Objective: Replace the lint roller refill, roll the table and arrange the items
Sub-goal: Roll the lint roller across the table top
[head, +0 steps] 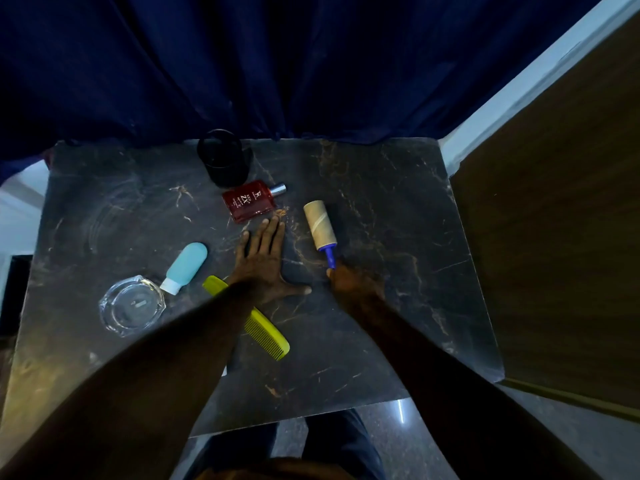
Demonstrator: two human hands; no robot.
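The right hand (pixel 349 278) has its fingers closed around the blue plastic handle of the lint roller (pixel 320 227), whose bare brown cardboard core lies mid-desk. The left hand (pixel 263 261) rests flat, fingers spread, on the dark marble desk (pixel 398 202). Lifting carelessly could knock the nearby red glass perfume bottle (pixel 251 201) toward the black cup (pixel 223 161) at the far edge.

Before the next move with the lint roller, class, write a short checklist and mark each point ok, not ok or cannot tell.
1. Right hand holds the lint roller by its blue handle: ok.
2. Roll carries sticky sheets: not ok, it looks like bare cardboard.
3. Fresh refill in view: not ok.
4. Left hand free, flat on the table: ok.
5. Comb clear of the arm: not ok, left forearm lies over it.
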